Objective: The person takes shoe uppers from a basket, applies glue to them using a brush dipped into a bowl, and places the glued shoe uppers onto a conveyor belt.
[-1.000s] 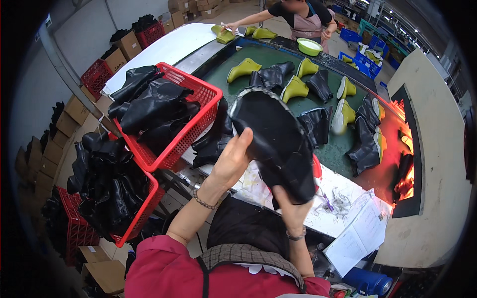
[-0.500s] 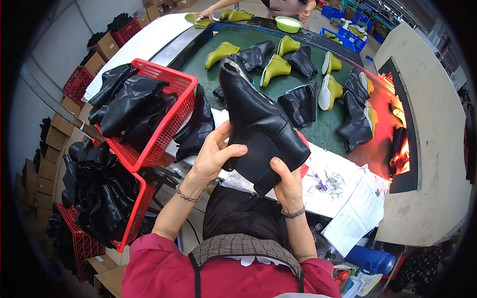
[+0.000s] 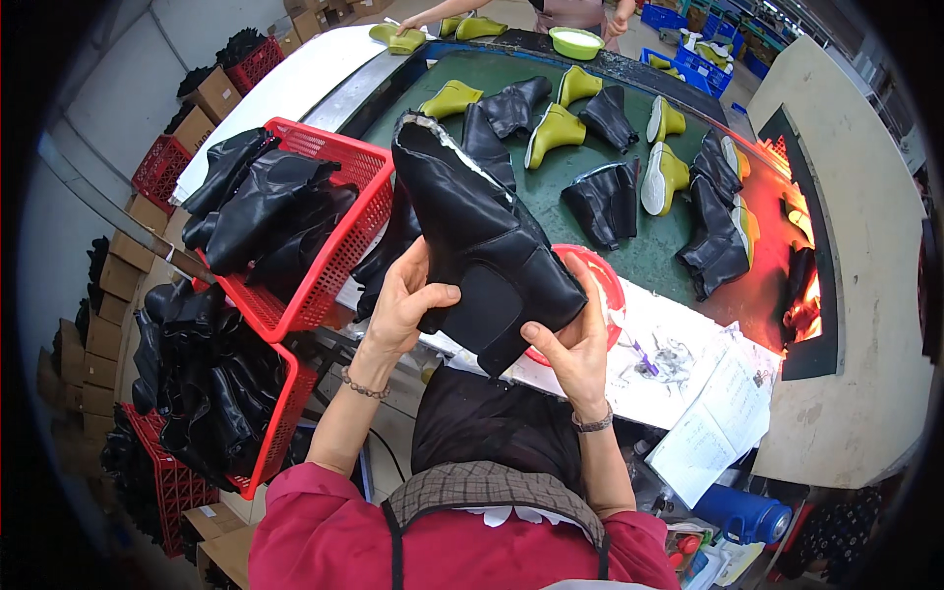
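Note:
Between my two hands, above the near edge of the work table, is a black leather boot upper [image 3: 492,236]. Its rough, pale-edged opening points up and to the left. My left hand [image 3: 401,300] grips its left side, thumb on the front face beside a dark elastic panel [image 3: 489,300]. My right hand [image 3: 575,356] cups the lower right end, with its thumb near the bottom edge and fingers up along the side. Just behind the right hand stands a red bowl [image 3: 612,280], partly covered by the upper.
Red crates [image 3: 324,265] of black uppers stand at left. Yellow-green shoe lasts [image 3: 554,136] and black uppers [image 3: 602,202] lie on the green conveyor [image 3: 639,246], which runs by a glowing heater [image 3: 811,295]. Papers [image 3: 713,423] and a blue bottle [image 3: 742,513] are at right. Another person's hand [image 3: 413,22] touches a last.
Both hands have shifted the boot upper a little left and down, uncovering more of the red bowl. My right fingers now extend farther up along its side.

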Motion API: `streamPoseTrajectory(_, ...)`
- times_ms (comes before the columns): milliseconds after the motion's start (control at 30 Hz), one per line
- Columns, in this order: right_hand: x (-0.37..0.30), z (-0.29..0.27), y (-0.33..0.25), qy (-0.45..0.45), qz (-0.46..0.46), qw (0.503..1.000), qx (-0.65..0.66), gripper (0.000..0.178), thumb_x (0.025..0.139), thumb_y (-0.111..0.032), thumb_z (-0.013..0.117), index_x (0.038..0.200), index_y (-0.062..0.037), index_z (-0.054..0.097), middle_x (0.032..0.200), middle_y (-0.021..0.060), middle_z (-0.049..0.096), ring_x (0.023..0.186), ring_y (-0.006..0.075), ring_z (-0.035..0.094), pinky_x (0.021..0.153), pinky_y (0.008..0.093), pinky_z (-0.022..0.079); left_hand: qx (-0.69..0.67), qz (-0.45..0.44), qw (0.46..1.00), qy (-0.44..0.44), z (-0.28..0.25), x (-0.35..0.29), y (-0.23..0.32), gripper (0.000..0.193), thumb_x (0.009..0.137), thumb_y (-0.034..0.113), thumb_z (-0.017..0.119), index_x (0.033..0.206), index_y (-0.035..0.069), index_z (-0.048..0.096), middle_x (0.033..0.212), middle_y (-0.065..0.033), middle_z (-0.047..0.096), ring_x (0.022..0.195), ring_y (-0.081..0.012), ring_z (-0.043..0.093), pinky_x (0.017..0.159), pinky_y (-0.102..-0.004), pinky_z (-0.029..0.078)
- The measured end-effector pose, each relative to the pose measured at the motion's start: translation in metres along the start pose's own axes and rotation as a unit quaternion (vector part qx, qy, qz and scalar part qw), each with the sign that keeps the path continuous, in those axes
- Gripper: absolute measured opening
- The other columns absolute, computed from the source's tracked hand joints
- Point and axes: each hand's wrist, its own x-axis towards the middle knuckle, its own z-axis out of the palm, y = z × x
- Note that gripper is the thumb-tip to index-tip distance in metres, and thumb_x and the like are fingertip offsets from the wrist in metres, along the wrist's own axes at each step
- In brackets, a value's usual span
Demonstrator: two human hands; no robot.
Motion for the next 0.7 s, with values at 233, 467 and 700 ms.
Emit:
streamPoseTrajectory(233,0.014,-0.002,-0.018,-0.066,-0.184,0.867,-0.457,0.068,0.072,-0.019,0.093,0.13,0.0012,0.064,0.141,0.0193,0.054,0.129,0.0337,0.055,0.103,0.0435,0.05,0.0,-0.011,0.999,-0.04,-0.018,-0.005,0.006,0.077,0.075,-0.005,0.066,0.149,-0.004,0.045,0.139,-0.012,0.06,0.129,-0.0198,0.058,0.112,-0.0321,0.042)
streamPoseTrajectory(467,0.016,0.03,-0.031,-0.089,-0.296,0.816,-0.488,0.043,0.07,-0.024,0.091,0.103,-0.0061,0.07,0.087,0.0046,0.065,0.082,0.0232,0.059,0.084,0.0391,0.039,-0.022,0.007,1.0,-0.01,-0.032,-0.017,0.009,0.071,0.07,0.001,0.069,0.139,-0.005,0.052,0.132,-0.0132,0.064,0.126,-0.0222,0.06,0.113,-0.0335,0.041)
streamPoseTrajectory(700,0.024,0.062,-0.026,-0.124,-0.371,0.802,-0.451,0.031,0.077,-0.009,0.084,0.104,-0.0056,0.069,0.067,-0.002,0.055,0.058,0.0156,0.051,0.08,0.0372,0.036,0.158,0.05,0.985,0.038,-0.039,-0.027,0.017,0.078,0.074,0.01,0.079,0.144,-0.006,0.047,0.136,-0.0134,0.06,0.126,-0.0211,0.057,0.114,-0.034,0.039)
